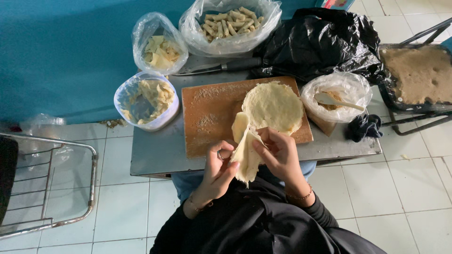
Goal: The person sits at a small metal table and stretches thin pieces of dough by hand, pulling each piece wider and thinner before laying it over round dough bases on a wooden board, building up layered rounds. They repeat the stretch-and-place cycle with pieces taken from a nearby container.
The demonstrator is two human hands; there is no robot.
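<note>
Both my hands hold one thin, pale sheet of dough (245,150) above my lap, at the near edge of a small metal table (155,150). My left hand (217,169) pinches its lower left side; a ring shows on one finger. My right hand (278,153) grips its right edge. Just beyond lies a round stack of the same sheets (273,107) on a floured wooden board (212,113).
A plastic tub of dough scraps (147,102) stands left of the board. Behind are a bag of scraps (160,47), a bag of rolled sticks (230,21), a knife (221,67) and a black bag (320,42). A spoon sits in a filling bag (335,96). Right is a tray (419,75); left, a metal chair frame (52,188).
</note>
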